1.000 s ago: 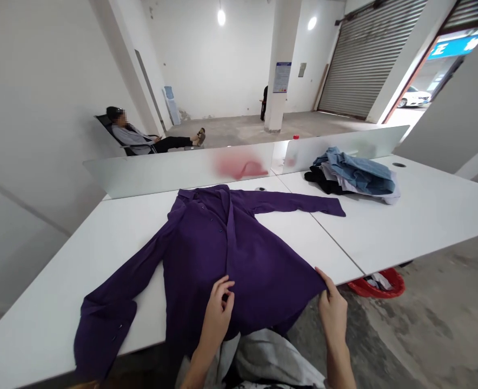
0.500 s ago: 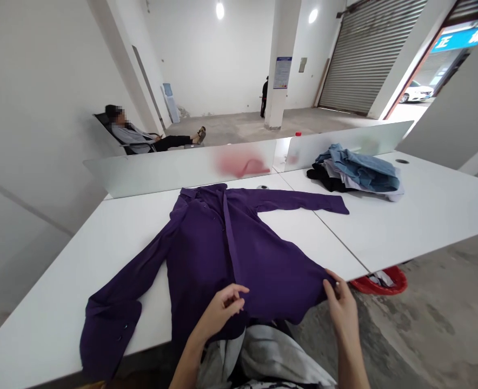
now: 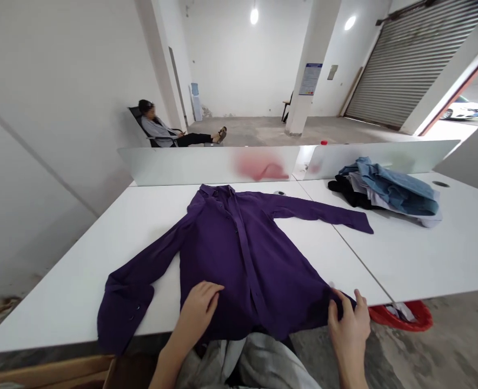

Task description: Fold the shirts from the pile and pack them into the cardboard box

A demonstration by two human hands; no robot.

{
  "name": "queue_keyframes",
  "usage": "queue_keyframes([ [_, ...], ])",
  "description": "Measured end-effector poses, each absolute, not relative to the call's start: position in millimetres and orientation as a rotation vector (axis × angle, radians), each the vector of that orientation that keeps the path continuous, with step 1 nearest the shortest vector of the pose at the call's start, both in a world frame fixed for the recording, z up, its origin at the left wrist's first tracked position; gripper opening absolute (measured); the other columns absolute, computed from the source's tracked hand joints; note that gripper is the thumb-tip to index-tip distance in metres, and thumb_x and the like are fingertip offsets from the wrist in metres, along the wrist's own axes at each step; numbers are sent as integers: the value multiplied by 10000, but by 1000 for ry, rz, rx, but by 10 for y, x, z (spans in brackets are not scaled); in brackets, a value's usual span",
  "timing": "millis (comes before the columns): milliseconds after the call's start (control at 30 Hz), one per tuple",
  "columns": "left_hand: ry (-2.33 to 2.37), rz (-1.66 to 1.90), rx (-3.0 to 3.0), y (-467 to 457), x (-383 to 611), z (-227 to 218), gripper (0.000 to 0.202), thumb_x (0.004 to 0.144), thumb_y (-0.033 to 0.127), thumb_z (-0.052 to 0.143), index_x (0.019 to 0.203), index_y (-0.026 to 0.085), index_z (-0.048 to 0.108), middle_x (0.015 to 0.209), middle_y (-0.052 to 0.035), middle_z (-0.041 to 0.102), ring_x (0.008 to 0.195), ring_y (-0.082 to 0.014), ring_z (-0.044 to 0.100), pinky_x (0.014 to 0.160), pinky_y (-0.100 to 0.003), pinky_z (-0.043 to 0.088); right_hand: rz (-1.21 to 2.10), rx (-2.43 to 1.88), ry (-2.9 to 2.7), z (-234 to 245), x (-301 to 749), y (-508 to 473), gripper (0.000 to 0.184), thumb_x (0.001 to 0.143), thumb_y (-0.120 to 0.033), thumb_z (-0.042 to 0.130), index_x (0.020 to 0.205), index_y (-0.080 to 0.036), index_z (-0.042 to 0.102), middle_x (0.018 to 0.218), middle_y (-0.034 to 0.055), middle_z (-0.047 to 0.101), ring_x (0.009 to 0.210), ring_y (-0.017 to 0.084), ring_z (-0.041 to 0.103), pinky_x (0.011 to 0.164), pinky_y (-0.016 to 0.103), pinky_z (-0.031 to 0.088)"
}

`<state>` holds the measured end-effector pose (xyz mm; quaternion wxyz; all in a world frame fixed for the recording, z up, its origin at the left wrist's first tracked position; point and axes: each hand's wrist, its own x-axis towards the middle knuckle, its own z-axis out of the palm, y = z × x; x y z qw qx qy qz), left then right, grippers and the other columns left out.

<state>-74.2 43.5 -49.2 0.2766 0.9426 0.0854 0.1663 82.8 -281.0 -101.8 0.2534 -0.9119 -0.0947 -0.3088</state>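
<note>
Left hand (image 3: 198, 309) lay flat at 11 o'clock, palm down and fingers together, pressing on a long-sleeved deep purple button-front shirt (image 3: 231, 254) rather than gripping it. Right hand (image 3: 348, 335) was half open at 2 o'clock, fingers spread at the shirt's dark lower hem (image 3: 316, 308); whether it had pinched the cloth, I couldn't tell. The shirt lay spread at 12 o'clock on a smooth white table (image 3: 80, 308), sleeves out to either side. I judged this the flattening step, and the rumpled hem called for smoothing next. A heap of folded blue denim and black clothes (image 3: 389, 192) sat at 1 o'clock, a round red plastic basket (image 3: 401, 316) on the floor at 2 o'clock.
</note>
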Motion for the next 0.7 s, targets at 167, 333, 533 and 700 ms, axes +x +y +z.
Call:
queue_keyframes([
  [167, 627, 765, 2800, 1081, -1155, -714, 331, 900, 307, 366, 1022, 185, 648, 1116, -101, 657, 1080, -248, 577, 1043, -488, 333, -731, -2345, -626, -661, 1028, -2326, 304, 908, -276, 385, 1053, -145, 618, 1359, 192, 422, 1304, 359, 352, 963, 569, 400],
  [333, 1201, 758, 2828, 1285, -1556, -904, 640, 849, 556, 356, 1245, 85, 533, 1372, -229, 453, 1264, -398, 399, 991, -579, 335, -488, -2102, -1170, -42, 1562, -1416, 272, 901, -197, 409, 1082, -217, 611, 1325, 103, 492, 1292, 241, 393, 1048, 450, 371],
  [533, 1359, 878, 2674, 1250, -1624, -904, 803, 857, 598, 312, 1377, -14, 346, 1329, -281, 469, 1152, -372, 506, 905, -473, 441, -43, -2213, -1320, 270, 2409, 260, 283, 889, -99, 415, 1070, -151, 626, 1131, 82, 635, 1097, 169, 553, 1009, 322, 392],
  [700, 1501, 800, 2486, 1463, -1675, -722, 799, 832, 564, 369, 1387, -10, 334, 1157, -244, 600, 1030, -363, 575, 881, -494, 450, 145, -2292, -1286, 61, 2814, 1393, 213, 934, -243, 484, 1086, -152, 603, 1139, 76, 612, 1020, 179, 587, 919, 388, 466],
])
